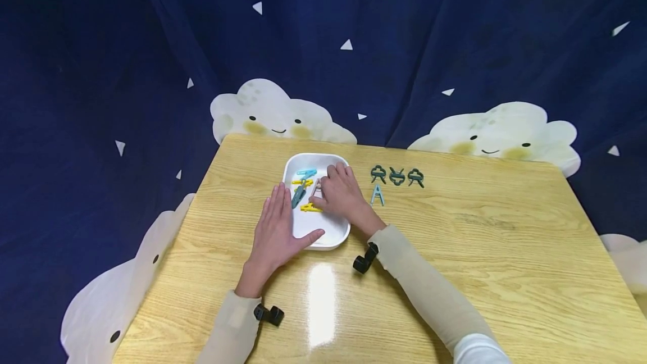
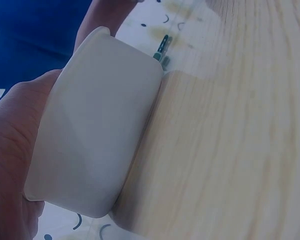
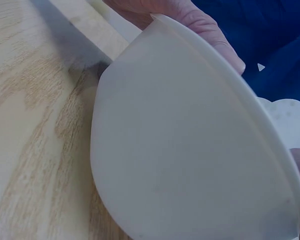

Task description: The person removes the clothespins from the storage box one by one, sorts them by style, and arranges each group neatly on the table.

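Note:
A white tray (image 1: 323, 239) on the wooden table holds several plastic clips: a light blue clip (image 1: 306, 173), yellow clips (image 1: 311, 208), a grey-green clip (image 1: 298, 196) and a pale pinkish clip (image 1: 316, 187). My left hand (image 1: 277, 232) lies along the tray's left side, fingers straight, thumb stretched over the near rim. Over the right rim, my right hand (image 1: 341, 192) reaches into the tray with bent fingers, its thumb and forefinger at the pinkish clip. Whether they pinch it is hidden. Both wrist views mostly show the tray's outer wall (image 2: 97, 120).
Right of the tray, dark green clips (image 1: 397, 177) lie in a row, with a light blue clip (image 1: 377, 195) in front of them. A dark blue curtain (image 1: 323, 27) with white clouds hangs behind the table (image 1: 485, 263).

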Available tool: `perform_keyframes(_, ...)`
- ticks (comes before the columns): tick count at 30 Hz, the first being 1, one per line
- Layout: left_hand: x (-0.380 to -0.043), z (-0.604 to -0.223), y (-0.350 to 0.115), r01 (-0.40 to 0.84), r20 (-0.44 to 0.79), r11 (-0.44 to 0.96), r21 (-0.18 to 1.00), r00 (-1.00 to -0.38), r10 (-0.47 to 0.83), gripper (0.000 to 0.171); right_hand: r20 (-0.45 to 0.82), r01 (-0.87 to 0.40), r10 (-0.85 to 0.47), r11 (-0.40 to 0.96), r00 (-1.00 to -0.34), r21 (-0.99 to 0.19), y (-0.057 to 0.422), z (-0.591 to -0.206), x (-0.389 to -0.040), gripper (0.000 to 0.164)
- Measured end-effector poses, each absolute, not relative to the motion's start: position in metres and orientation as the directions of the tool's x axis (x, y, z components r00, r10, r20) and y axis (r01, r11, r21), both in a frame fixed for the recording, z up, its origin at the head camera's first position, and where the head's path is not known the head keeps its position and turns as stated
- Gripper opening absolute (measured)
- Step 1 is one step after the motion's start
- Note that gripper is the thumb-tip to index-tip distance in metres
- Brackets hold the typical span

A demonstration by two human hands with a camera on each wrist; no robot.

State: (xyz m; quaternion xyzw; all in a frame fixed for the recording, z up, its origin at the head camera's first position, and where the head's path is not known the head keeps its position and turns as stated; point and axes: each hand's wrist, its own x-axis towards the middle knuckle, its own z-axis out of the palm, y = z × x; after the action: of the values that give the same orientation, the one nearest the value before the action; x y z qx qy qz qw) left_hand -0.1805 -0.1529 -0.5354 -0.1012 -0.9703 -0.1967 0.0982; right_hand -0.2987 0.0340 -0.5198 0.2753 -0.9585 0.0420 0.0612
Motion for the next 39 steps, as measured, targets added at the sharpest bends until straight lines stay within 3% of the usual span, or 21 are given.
perform_keyframes(14,-0.1807,-0.5346,-0.1533,0.243,0.243,0.899,0.365,-0.957,0.160,0.130,0.049,-0.535,-0.535,0.845,-0.844,0.004,0.0303,-0.5181,-0.3018,0.074)
perform_keyframes(19,-0.1810,-0.5347,-0.1531,0.234,0.226,0.901,0.367,-0.961,0.157,0.130,0.030,-0.539,-0.540,0.841,-0.841,0.043,0.0299,-0.5187,-0.3029,0.069)
perform_keyframes(25,-0.1813,-0.5353,-0.1534,0.234,0.227,0.903,0.359,-0.961,0.159,0.130,0.039,-0.547,-0.547,0.837,-0.836,0.017,0.0299,-0.5176,-0.3004,0.080)
perform_keyframes(31,-0.1813,-0.5357,-0.1540,0.232,0.225,0.903,0.362,-0.962,0.157,0.130,0.029,-0.548,-0.549,0.836,-0.836,0.034,0.0291,-0.5166,-0.3010,0.068)
perform_keyframes(39,-0.1812,-0.5360,-0.1541,0.237,0.227,0.900,0.366,-0.960,0.161,0.131,0.015,-0.561,-0.561,0.828,-0.827,0.000,0.0308,-0.5154,-0.3029,0.074)
